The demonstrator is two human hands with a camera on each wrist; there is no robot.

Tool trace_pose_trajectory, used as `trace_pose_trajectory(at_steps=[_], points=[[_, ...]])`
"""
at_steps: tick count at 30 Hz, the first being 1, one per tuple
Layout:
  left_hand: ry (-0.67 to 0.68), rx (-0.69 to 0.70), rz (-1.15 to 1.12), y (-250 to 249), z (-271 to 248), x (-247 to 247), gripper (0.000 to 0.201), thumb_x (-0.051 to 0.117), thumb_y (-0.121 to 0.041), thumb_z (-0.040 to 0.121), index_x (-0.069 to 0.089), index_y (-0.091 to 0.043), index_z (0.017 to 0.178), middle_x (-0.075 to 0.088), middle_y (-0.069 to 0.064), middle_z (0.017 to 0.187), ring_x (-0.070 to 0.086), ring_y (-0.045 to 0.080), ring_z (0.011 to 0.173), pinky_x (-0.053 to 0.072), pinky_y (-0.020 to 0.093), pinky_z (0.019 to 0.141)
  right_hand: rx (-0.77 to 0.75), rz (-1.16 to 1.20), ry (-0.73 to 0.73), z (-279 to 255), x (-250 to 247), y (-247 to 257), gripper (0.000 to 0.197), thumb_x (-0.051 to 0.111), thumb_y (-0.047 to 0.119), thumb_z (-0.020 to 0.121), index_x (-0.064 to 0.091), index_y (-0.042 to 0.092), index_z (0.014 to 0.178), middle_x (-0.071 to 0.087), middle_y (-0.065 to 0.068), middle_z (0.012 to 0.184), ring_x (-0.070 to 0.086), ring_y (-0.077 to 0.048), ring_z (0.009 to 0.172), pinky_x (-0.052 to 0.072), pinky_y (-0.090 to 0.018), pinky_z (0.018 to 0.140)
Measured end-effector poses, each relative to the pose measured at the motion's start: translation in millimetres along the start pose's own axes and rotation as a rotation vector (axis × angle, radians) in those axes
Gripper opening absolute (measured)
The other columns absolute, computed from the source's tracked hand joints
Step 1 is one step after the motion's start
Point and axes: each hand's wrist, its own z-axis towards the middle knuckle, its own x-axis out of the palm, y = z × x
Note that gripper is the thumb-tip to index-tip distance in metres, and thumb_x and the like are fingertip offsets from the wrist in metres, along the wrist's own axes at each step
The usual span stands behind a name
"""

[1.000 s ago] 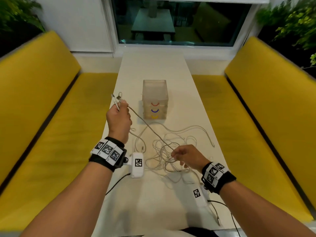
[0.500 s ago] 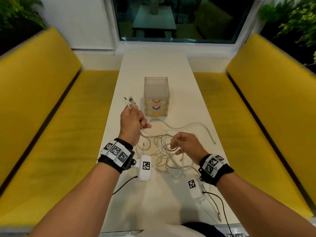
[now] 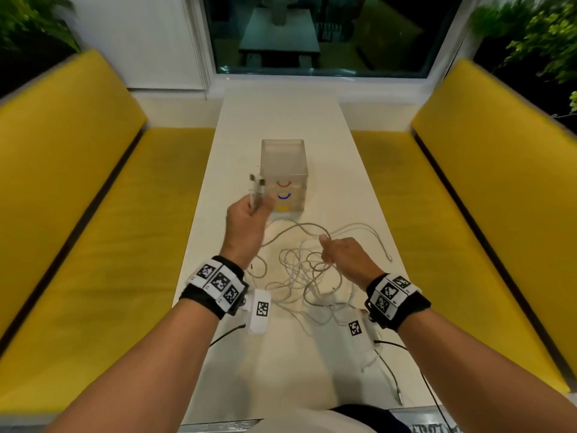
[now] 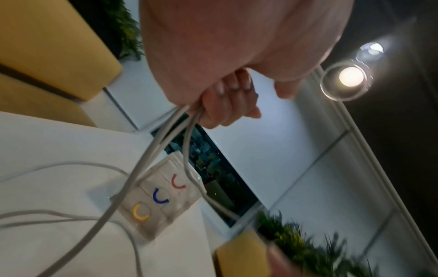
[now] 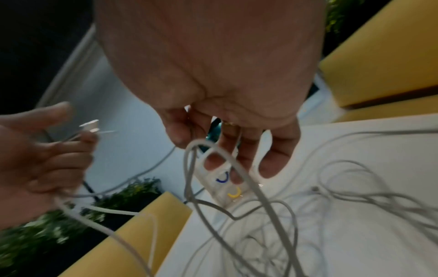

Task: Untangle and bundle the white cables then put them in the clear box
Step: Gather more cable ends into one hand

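Several white cables point(image 3: 304, 278) lie tangled on the white table point(image 3: 281, 120) between my hands. My left hand point(image 3: 256, 210) is raised in front of the clear box point(image 3: 284, 170) and grips cable ends, whose plugs point(image 3: 256, 185) stick up above the fist. In the left wrist view its fingers point(image 4: 222, 106) curl round the strands point(image 4: 163, 148), with the box point(image 4: 161, 196) behind. My right hand point(image 3: 324, 242) pinches a cable loop point(image 5: 196, 145) between thumb and forefinger above the tangle. One strand point(image 3: 296, 228) arcs from hand to hand. The box shows red, blue and yellow marks.
Yellow benches point(image 3: 93, 245) point(image 3: 487, 229) run along both sides of the narrow table. A window point(image 3: 327, 35) closes the far end, with plants point(image 3: 537, 29) in the corners. One cable end point(image 3: 388, 259) reaches toward the right table edge. Black wrist-camera leads point(image 3: 393, 343) trail near me.
My left hand has carried the plug ends to the right, closer to the box. My right hand has risen a little away from me, lifting a loop off the tangle.
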Motion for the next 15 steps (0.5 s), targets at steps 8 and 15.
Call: trace_pose_trajectory(at_steps=[8,15], points=[[0.183,-0.008,0.142,18.1,-16.0,34.4,0.038,0.075,-0.035,0.088,0.057,-0.011,0.064,0.043,-0.015,0.046,0.037,0.007,0.046,0.034,0.022,0.049,-0.364,-0.036,0.239,-6.7,13.9,51.9,0.037,0.040,0.020,0.105,0.056,0.042,0.080,0.053,0.025,0.064,0.045,0.002,0.063,0.036,-0.019,0.069],[-0.081,0.024,0.104,-20.0,15.9,9.5,0.027,0.062,-0.015,0.095,0.067,-0.009,0.070,0.040,-0.013,0.045,0.030,0.010,0.041,0.027,0.025,0.045,-0.233,0.136,0.315,-11.3,5.7,26.8,0.032,0.045,0.018,0.107,0.047,0.005,0.078,0.040,0.006,0.058,0.035,-0.005,0.049,0.027,-0.020,0.051]])
